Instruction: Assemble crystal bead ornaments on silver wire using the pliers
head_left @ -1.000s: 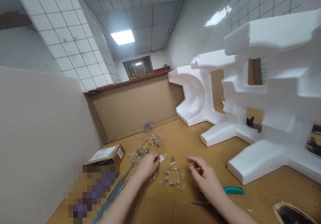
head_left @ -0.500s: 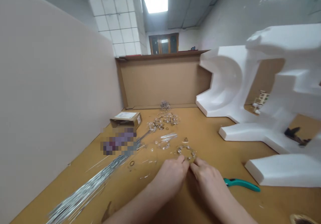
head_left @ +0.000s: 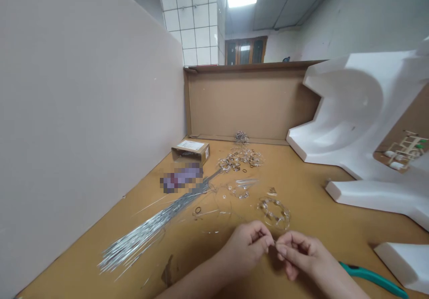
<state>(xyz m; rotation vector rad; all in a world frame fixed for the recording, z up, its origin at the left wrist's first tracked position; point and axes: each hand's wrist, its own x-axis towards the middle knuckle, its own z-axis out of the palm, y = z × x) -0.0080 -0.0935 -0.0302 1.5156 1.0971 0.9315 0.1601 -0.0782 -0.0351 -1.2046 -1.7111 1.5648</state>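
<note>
A thin strand (head_left: pixel 275 243) is showing between the pinched fingertips of the left hand (head_left: pixel 254 245) and the right hand (head_left: pixel 299 253); the fingers are covering its ends, and its material is proving too small to identify. A clear-beaded wire ring (head_left: pixel 286 212) is lying flat on the table (head_left: pixel 303 174), just beyond the hands and apart from both. Its beads are sitting spaced around the loop, with fine wire straying outside it.

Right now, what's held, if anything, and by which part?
Left hand and right hand seem to pinch something tiny between fingers; what, and by which part, cannot be told.
</note>
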